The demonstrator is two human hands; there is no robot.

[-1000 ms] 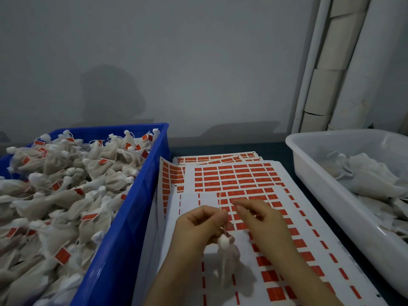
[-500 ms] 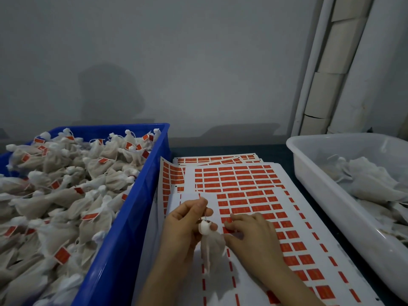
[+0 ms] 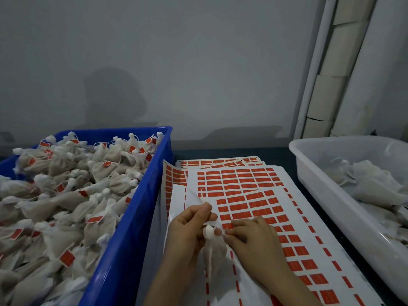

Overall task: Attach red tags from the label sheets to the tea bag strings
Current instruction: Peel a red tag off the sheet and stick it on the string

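Tea bag (image 3: 213,253) white, knotted, pinched by left hand (image 3: 187,230); right hand (image 3: 254,239) grip unclear.

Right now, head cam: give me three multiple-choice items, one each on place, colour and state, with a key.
1. Where do the tagged tea bags lie?
A) blue crate
B) white tub
C) on the label sheets

2. What colour is the tub right of the sheets?
A) blue
B) white
C) red

3. What is the left hand doing?
A) lying flat on a sheet
B) holding a tea bag
C) gripping the crate rim

Key: 1 A, red tags show all over the crate's heap; 2 B, its walls are white; 3 B, its fingers curl round the bag's top.
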